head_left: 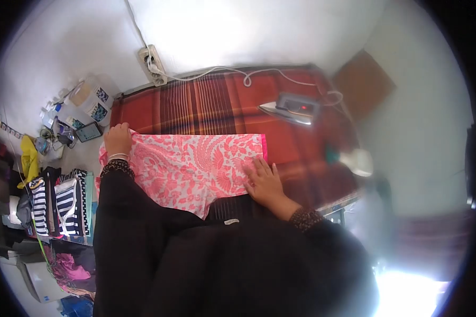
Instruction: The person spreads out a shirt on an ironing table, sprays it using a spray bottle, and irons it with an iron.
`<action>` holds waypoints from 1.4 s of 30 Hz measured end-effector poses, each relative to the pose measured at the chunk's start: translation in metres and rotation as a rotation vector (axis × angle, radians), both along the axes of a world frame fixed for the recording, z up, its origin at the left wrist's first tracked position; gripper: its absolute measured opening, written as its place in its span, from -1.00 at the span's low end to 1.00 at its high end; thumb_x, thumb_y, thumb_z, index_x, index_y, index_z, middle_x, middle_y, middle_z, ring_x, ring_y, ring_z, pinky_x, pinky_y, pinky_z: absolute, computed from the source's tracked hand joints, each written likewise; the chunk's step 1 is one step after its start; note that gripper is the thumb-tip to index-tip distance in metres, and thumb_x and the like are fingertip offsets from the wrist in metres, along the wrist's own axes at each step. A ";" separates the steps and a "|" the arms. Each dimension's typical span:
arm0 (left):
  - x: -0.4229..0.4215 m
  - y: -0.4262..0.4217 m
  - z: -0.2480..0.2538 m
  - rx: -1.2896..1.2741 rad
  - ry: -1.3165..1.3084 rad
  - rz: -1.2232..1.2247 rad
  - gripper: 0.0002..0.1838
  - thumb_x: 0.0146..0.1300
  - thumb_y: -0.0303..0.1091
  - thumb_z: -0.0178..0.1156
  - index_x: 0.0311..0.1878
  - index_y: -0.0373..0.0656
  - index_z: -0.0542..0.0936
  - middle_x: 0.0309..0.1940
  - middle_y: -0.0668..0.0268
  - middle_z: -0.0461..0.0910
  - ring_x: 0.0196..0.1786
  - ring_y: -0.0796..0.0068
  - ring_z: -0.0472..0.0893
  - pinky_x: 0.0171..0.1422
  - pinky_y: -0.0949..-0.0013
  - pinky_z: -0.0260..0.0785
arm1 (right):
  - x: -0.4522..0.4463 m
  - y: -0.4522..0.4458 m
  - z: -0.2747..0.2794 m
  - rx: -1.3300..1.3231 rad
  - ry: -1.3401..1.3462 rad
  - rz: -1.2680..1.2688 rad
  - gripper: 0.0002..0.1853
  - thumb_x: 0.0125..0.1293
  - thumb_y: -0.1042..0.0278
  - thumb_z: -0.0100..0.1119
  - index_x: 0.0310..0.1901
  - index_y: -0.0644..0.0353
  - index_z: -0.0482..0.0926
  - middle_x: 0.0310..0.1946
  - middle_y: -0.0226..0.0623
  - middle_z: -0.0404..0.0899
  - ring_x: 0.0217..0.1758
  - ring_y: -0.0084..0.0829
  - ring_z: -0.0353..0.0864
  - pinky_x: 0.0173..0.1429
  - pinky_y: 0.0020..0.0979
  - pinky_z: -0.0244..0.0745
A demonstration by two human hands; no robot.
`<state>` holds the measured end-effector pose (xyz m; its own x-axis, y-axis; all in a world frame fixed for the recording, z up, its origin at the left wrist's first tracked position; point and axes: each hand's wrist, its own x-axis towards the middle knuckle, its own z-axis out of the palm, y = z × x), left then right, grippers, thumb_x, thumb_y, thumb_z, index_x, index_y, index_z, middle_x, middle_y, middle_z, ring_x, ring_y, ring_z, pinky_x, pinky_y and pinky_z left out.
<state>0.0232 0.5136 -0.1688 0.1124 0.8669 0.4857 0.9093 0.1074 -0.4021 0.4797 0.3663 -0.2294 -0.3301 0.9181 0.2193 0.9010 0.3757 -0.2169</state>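
Note:
A pair of pink-and-white patterned trousers [195, 164], folded lengthwise, lies across the cloth-covered ironing surface [296, 179], with a bright pink hem at the right end. My left hand [118, 140] is at the left end of the trousers, its fingers close together and bent over the edge. Near the hem, my right hand [265, 184] rests flat on the fabric with its fingers spread. Beyond it, an iron [296, 108] with a red light sits on the checked cloth. The lower part of the trousers is hidden by my black clothing.
A white cord [217, 68] runs along the back edge to a power strip [152, 64] on the wall. At right stands a blurred white-and-green bottle [354, 161]. Folded striped clothes [63, 206], a phone [89, 132] and white containers [90, 103] are at left.

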 end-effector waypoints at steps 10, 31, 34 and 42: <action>0.078 -0.085 0.023 -0.069 -0.473 -0.343 -0.60 0.05 -0.24 0.27 0.03 0.03 0.56 0.06 0.34 0.51 0.15 0.28 0.45 0.12 0.10 0.24 | 0.081 0.206 0.074 0.167 -0.226 -0.361 -0.48 0.16 -0.04 0.20 0.14 -0.03 0.48 0.20 -0.16 0.43 0.33 -0.11 0.33 0.29 0.05 0.24; 0.078 -0.141 -0.059 -0.503 -0.556 -0.091 -0.36 0.30 0.09 -0.07 0.40 0.05 0.28 0.44 0.23 0.18 0.48 0.23 0.14 0.49 -0.11 -0.15 | -0.073 0.022 0.093 -0.290 -0.158 0.359 -0.58 0.09 -0.15 0.26 -0.30 0.06 0.54 -0.44 -0.18 0.60 -0.28 -0.11 0.63 -0.21 -0.13 0.48; 0.082 -0.140 -0.061 -0.485 -0.550 -0.052 -0.33 0.28 0.11 -0.05 0.41 0.07 0.26 0.46 0.24 0.13 0.50 0.26 0.08 0.52 -0.06 -0.19 | -0.071 0.016 0.095 -0.252 -0.174 0.454 -0.59 0.10 -0.15 0.26 -0.29 0.05 0.55 -0.42 -0.18 0.62 -0.28 -0.11 0.64 -0.22 -0.13 0.48; 0.078 -0.140 -0.068 -0.462 -0.639 -0.039 -0.33 0.26 0.04 -0.04 0.41 0.00 0.25 0.47 0.24 0.11 0.51 0.26 0.06 0.53 0.02 -0.19 | -0.066 0.050 0.094 -0.206 -0.073 0.043 -0.60 0.09 -0.11 0.28 -0.30 0.08 0.56 -0.35 -0.14 0.64 -0.24 -0.08 0.64 -0.19 -0.11 0.47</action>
<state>0.1007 0.3736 -0.2369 -0.0322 0.9978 0.0583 0.9789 0.0198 0.2033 0.4137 0.4160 -0.1358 -0.3776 0.9260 0.0028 0.9014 0.3682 -0.2277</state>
